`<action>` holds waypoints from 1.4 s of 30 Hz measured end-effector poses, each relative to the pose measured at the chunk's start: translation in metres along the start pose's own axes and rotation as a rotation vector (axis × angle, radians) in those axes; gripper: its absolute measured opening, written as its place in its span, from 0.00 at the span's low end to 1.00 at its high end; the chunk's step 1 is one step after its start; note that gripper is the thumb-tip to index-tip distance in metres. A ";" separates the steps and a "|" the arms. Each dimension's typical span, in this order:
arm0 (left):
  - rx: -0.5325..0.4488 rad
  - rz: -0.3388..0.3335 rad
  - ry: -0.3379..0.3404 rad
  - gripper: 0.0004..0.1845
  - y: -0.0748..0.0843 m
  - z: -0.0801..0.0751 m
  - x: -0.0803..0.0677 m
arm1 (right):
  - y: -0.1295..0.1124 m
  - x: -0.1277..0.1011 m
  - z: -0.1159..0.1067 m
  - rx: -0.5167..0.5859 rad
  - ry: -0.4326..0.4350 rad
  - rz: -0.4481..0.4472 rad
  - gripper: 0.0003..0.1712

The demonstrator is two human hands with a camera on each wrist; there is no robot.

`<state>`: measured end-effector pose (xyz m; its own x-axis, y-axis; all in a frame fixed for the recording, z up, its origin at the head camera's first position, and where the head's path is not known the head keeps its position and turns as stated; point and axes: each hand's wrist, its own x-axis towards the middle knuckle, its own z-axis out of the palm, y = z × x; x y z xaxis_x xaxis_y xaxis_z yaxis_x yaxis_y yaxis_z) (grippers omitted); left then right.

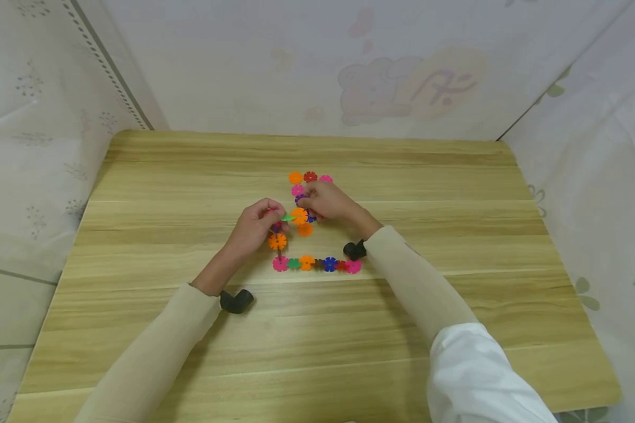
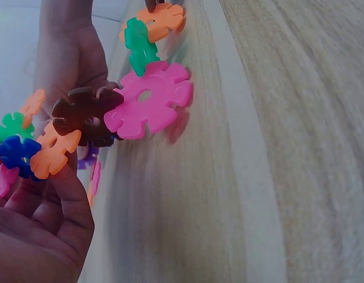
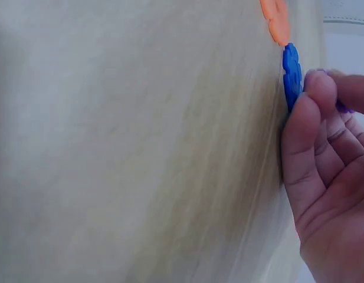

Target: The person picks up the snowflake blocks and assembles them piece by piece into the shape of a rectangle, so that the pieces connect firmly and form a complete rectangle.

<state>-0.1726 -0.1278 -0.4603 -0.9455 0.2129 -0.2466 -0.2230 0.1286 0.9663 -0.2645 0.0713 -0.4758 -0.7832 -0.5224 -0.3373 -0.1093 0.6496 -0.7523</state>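
Note:
Flower-shaped plastic interlocking discs are joined into a chain in the middle of the wooden table. My left hand (image 1: 254,226) pinches the chain's left part around a pink disc, beside a green disc (image 1: 287,218) and an orange disc (image 1: 298,215). Below these fingers a blue disc (image 2: 19,154), another orange disc (image 1: 277,241) and a brown disc (image 2: 87,115) lead down to a pink disc (image 1: 280,264). Between thumb and fingers my right hand (image 1: 330,201) grips a purple disc (image 1: 300,201). Right at its fingertips is a blue disc (image 3: 292,73), with an orange disc (image 1: 305,230) nearby.
A row of discs runs right from the lower pink corner, through a green disc (image 1: 293,264) to a pink disc (image 1: 353,267). Farther back lie orange (image 1: 296,177) and red discs (image 1: 310,177). The wooden table (image 1: 428,364) meets patterned cloth at its back edge.

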 end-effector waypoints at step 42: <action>0.176 0.070 0.101 0.15 0.004 0.000 -0.004 | -0.018 -0.055 -0.015 0.471 0.034 0.066 0.16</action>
<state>-0.1691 -0.1280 -0.4558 -0.9782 0.1306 -0.1617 -0.1190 0.2861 0.9508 -0.2282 0.0965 -0.4350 -0.7998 -0.4647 -0.3801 0.2244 0.3559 -0.9072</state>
